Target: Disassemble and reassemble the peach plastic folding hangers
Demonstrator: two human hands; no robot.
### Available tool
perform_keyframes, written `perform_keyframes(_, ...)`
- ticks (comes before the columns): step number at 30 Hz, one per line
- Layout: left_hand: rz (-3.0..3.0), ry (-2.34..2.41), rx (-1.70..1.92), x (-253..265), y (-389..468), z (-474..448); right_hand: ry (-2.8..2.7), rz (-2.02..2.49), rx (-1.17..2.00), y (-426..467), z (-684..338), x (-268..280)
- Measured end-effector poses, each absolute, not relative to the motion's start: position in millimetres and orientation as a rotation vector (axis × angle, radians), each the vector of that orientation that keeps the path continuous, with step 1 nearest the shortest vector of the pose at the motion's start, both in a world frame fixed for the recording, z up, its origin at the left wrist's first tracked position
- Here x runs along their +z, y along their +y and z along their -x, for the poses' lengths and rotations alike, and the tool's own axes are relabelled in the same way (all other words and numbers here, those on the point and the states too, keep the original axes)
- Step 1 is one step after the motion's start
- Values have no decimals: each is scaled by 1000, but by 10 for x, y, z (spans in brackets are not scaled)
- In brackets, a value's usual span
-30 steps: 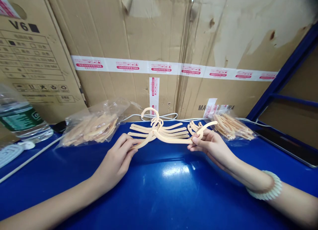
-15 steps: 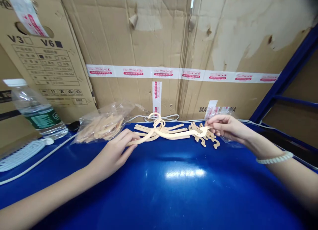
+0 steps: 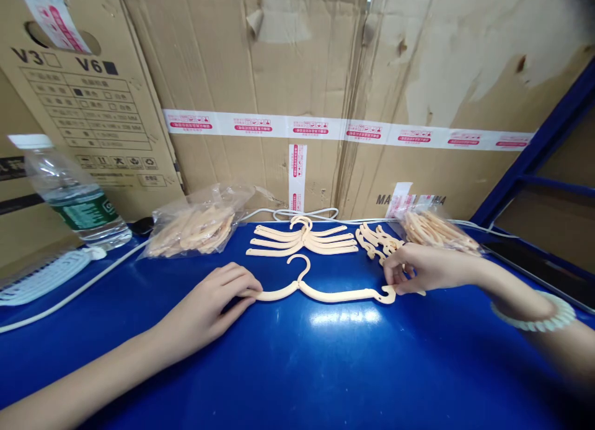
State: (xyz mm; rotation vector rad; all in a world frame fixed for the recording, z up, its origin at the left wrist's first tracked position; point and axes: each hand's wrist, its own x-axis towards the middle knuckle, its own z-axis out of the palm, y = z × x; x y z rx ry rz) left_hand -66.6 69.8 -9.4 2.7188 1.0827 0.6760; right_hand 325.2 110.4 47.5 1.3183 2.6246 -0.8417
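Observation:
A cream-coloured folding clothes hanger (image 3: 334, 295) lies spread out low over the blue table, its hook upward. My left hand (image 3: 223, 300) pinches its left end between thumb and fingers. At the opposite end is a small hooked end piece (image 3: 387, 295), which my right hand (image 3: 413, 270) grips; its fingers partly hide how it joins the hanger arm. Just behind lies a stack of similar hangers (image 3: 304, 238), hooks overlapping. Loose hooked pieces (image 3: 372, 238) are piled beside the stack, partly covered by my right hand.
Clear bags of cream pieces lie at left (image 3: 195, 228) and right (image 3: 437, 228). A water bottle (image 3: 83, 207) and a pale blue vented object (image 3: 46, 281) are at far left. A white cable (image 3: 88, 287) crosses the table (image 3: 297, 368). Cardboard (image 3: 260, 77) stands behind.
Both hands have brought the hanger towards me, away from the stack behind it. My right hand has come down and nearer, uncovering the right bag. The view has shifted slightly.

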Motion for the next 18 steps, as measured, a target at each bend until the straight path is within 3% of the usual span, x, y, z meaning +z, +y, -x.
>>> perform_keyframes(18, -2788, 1063, 764, -170, 797, 767, 2645, -1483, -613, 1138, -3257, 412)
